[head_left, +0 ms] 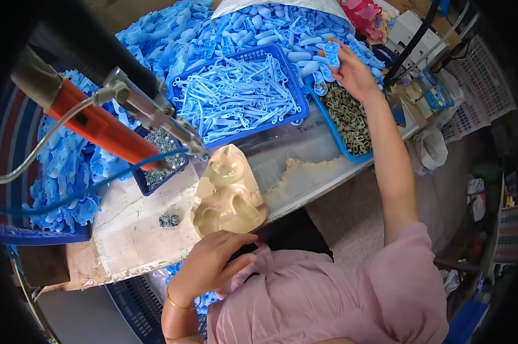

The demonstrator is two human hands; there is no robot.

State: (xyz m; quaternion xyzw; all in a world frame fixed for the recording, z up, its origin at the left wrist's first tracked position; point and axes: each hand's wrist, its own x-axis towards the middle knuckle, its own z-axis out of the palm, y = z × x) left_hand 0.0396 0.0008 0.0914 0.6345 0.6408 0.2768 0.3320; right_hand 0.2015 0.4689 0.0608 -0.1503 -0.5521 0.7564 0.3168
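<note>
My right hand [355, 73] is raised at the far right of the bench, its fingers closed on a light-blue hollow plastic shell [331, 54]. Below it lies a light-blue tray [346, 150] of small grey-green metal clips [348, 117]. My left hand [217, 261] rests at the bench's near edge, empty, with the thumb apart from the fingers. Just beyond its fingertips sits a tan moulded fixture [244, 200] with rounded hollows, and no blue part shows in them.
An orange-red powered driver [95, 123] and a metal cylinder [150, 109] hang over the left side. Behind are a blue basket [305, 106] of slim blue arms and heaped blue shells [167, 28]. A small bin [150, 192] of screws and a dark metallic piece [168, 221] stand left.
</note>
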